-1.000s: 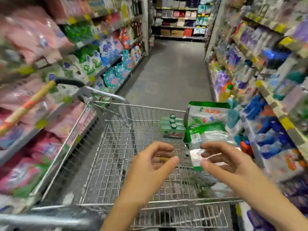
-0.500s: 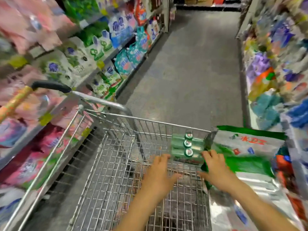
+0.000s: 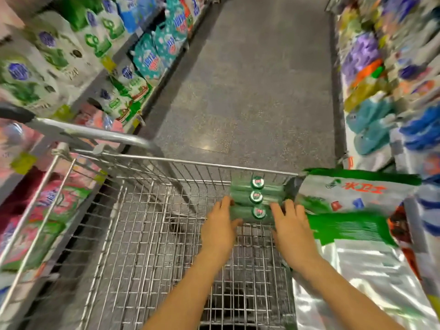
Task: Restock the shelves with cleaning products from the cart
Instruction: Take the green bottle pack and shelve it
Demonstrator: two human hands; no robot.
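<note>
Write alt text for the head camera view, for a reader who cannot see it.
A person's left hand and right hand reach into a wire shopping cart and touch either side of a green pack with three round caps at its far end. A green and silver bag sits at the cart's right side; stocked shelves line the aisle.

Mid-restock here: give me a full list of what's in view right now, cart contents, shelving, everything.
Cart: one, silver wire, centre foreground.
Bottle pack: one, green, three caps showing, at the cart's far end.
Bag: one, green and silver, along the cart's right side.
Pouches: many, white-green, teal and pink, shelved on the left.
Right shelf goods: many, purple, orange, teal, blue; too blurred to name.
Floor: grey, aisle ahead.
Left hand: one, touching the pack's left end.
Right hand: one, touching the pack's right end.
</note>
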